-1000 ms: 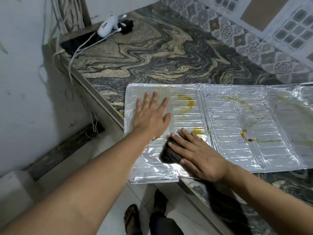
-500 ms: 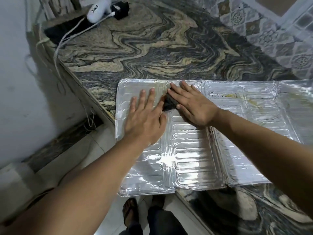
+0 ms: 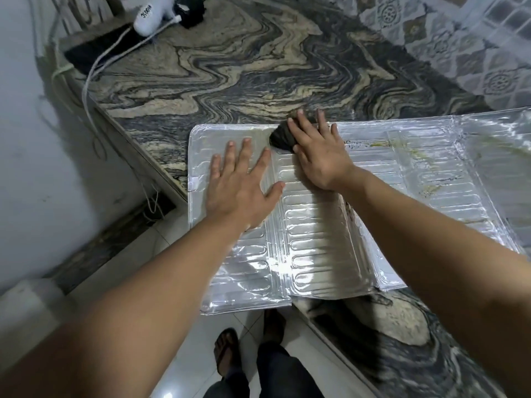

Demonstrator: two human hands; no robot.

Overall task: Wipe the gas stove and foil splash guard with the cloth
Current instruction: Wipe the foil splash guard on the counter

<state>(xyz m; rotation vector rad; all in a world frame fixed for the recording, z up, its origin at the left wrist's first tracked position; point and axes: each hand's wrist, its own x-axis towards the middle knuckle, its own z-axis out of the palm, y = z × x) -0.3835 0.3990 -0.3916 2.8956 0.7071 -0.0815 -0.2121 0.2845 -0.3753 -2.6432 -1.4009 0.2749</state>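
Head view: cloth (image 3: pixel 281 137) under right hand (image 3: pixel 317 150) (left (image 3: pixel 240 185) beside).

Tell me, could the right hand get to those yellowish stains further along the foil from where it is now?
Probably yes. The right hand presses the cloth at the foil splash guard's far edge, and bare foil lies between it and the stains to its right.

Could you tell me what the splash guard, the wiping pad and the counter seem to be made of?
Splash guard: thin embossed aluminium foil, shiny and crinkled. Cloth under the right hand: dark, soft-looking fabric, weave unclear. Counter: polished stone, probably granite, with swirling veins.
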